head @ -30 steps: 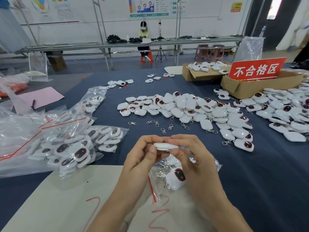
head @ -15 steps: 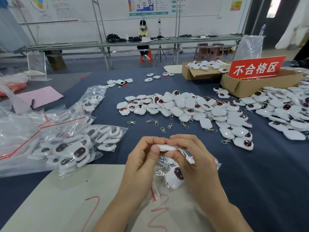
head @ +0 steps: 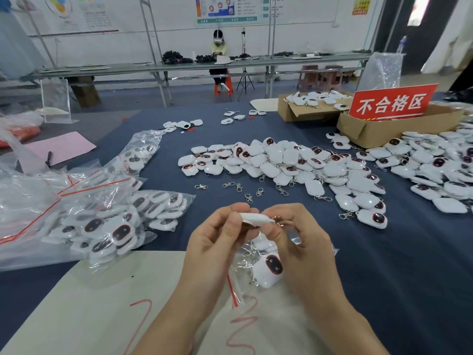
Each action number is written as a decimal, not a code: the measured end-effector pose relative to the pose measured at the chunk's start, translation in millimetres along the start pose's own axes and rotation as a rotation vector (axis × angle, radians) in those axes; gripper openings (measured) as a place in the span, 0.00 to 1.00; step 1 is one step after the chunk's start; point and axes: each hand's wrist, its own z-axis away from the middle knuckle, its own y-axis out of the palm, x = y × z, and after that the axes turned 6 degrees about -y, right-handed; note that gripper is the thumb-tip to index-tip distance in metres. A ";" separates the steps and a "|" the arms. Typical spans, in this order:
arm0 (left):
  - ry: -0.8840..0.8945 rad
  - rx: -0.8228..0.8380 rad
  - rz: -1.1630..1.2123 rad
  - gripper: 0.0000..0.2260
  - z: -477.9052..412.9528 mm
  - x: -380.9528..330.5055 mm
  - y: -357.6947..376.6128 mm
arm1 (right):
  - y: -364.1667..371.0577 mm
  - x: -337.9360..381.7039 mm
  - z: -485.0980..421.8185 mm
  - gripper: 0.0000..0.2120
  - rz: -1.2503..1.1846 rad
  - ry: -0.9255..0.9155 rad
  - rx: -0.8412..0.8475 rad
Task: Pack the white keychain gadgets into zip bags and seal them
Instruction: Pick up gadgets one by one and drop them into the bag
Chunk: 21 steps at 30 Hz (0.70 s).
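Near the front edge of the table, the left hand (head: 215,242) pinches the left end of a white gadget (head: 256,218) with curled thumb and fingers, while the right hand (head: 302,247) pinches its right end. The gadget is held edge-on, long axis running left to right, its ring end pointing right. The zip bag (head: 243,272) hangs just below between the palms, with a second gadget (head: 268,271) inside, dark face up.

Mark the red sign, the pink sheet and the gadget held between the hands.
red sign (head: 391,103), head view, middle of its lettered face.
pink sheet (head: 60,149), head view, its bare centre.
held gadget (head: 256,218), head view, the white edge that shows.
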 end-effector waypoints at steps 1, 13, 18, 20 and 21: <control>0.053 -0.044 -0.136 0.10 -0.3 0.6 -1.4 | 0.1 0.1 -0.3 0.09 -0.039 0.073 0.004; 0.054 -0.133 -0.316 0.12 -2.8 0.6 -6.4 | 5.1 3.6 0.2 0.11 -0.213 0.279 0.100; -0.090 -0.152 -0.309 0.20 -3.8 1.2 -3.3 | 6.4 6.3 1.7 0.13 -0.366 0.294 0.170; -0.173 -0.124 -0.276 0.24 -2.9 1.3 -0.6 | 5.4 5.9 1.9 0.14 -0.369 0.324 0.152; -0.193 -0.113 -0.269 0.25 -2.5 1.3 0.7 | 5.4 5.8 1.7 0.17 -0.355 0.334 0.146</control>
